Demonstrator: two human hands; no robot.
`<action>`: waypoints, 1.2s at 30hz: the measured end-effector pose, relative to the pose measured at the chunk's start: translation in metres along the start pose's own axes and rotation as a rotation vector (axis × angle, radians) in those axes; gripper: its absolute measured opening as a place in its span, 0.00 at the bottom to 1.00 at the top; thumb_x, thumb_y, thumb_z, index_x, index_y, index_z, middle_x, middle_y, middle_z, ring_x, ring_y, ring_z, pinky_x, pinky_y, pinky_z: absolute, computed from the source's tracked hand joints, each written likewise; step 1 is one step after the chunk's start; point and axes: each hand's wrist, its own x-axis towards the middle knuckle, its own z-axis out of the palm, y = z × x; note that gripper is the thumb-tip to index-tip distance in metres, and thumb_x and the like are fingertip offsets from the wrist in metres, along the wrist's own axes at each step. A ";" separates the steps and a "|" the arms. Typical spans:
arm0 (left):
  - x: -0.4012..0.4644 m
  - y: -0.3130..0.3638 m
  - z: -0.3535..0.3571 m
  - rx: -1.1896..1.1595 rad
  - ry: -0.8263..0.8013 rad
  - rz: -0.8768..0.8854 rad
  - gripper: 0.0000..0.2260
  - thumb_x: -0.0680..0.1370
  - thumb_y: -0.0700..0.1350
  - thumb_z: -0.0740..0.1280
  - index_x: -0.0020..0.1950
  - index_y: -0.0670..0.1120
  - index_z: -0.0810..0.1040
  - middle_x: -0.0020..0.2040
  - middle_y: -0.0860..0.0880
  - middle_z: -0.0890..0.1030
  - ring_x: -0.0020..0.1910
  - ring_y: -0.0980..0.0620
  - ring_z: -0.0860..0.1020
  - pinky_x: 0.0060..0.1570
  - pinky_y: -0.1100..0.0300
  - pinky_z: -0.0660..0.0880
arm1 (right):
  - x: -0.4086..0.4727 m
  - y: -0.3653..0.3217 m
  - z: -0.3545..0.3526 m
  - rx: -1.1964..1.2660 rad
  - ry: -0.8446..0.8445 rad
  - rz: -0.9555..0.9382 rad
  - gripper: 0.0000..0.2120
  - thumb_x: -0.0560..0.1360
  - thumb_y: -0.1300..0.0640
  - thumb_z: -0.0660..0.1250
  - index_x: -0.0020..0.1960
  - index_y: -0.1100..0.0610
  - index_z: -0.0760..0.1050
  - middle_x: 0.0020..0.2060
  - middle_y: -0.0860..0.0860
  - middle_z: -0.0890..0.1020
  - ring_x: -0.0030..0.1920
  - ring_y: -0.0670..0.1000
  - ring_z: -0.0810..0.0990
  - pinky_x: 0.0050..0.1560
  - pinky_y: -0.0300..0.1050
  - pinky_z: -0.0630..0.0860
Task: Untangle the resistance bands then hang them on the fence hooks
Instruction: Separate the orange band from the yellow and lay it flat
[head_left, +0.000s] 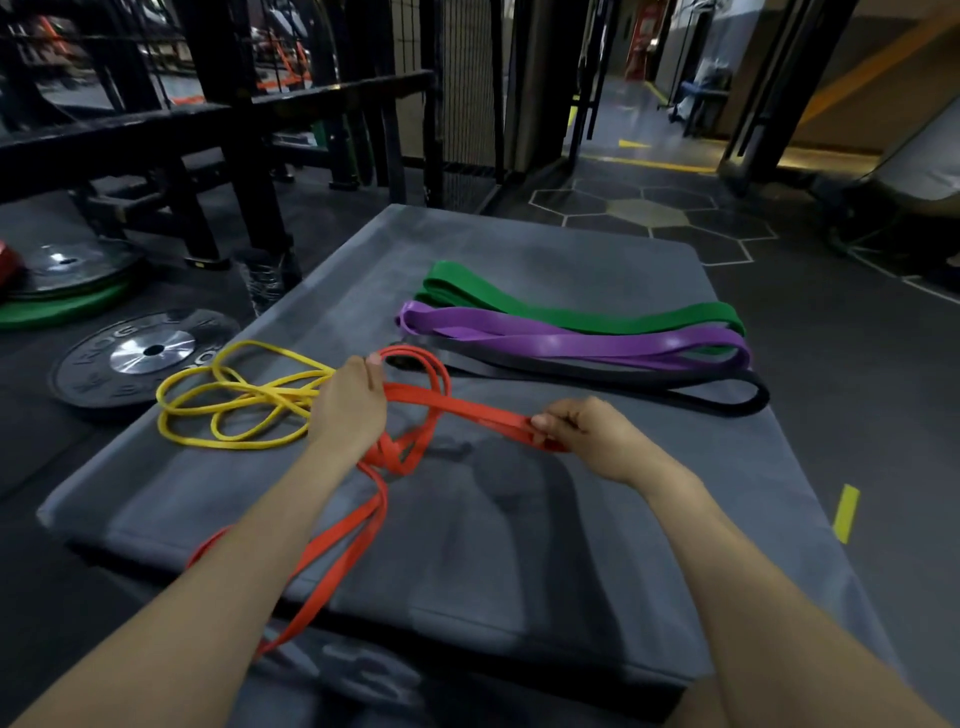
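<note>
Orange band (363, 499): flat, knotted mid-length, tail draped over near edge of grey mat (519, 545). Left hand (347, 402) pinches loop; right hand (582, 431) grips taut strand. Yellow band (228, 400) coiled left on mat. Green band (571, 306), purple band (571, 340), black band (623, 387) lie straight, side by side, far right. Weight plate (140, 358) on floor beside mat's left edge.

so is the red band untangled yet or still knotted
Still knotted. The red band twists into a knot between the left hand and right hand, which both hold it; its tail hangs off the mat.

Both bare forearms reach forward, left hand (349, 400) and right hand (582, 434) with fingers curled, pinching.
</note>
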 end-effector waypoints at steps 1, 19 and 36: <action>-0.002 0.001 0.001 0.016 -0.010 0.025 0.18 0.83 0.46 0.50 0.50 0.32 0.70 0.51 0.29 0.76 0.54 0.31 0.74 0.50 0.45 0.67 | 0.002 0.001 0.002 -0.099 -0.010 0.000 0.17 0.79 0.51 0.60 0.31 0.47 0.69 0.29 0.46 0.73 0.34 0.47 0.71 0.38 0.38 0.64; -0.017 0.021 -0.071 -0.065 -0.036 0.401 0.15 0.82 0.47 0.54 0.51 0.36 0.72 0.42 0.34 0.77 0.45 0.36 0.76 0.43 0.49 0.66 | 0.023 -0.123 -0.001 -0.165 0.304 -0.342 0.15 0.72 0.58 0.70 0.58 0.61 0.77 0.51 0.59 0.80 0.54 0.58 0.76 0.53 0.44 0.68; -0.003 0.090 -0.208 -0.067 -0.038 0.526 0.08 0.81 0.46 0.57 0.46 0.46 0.73 0.34 0.56 0.70 0.33 0.61 0.69 0.33 0.71 0.65 | 0.019 -0.260 -0.069 -0.233 0.286 -0.556 0.08 0.77 0.59 0.63 0.50 0.60 0.80 0.39 0.54 0.81 0.42 0.53 0.79 0.46 0.51 0.76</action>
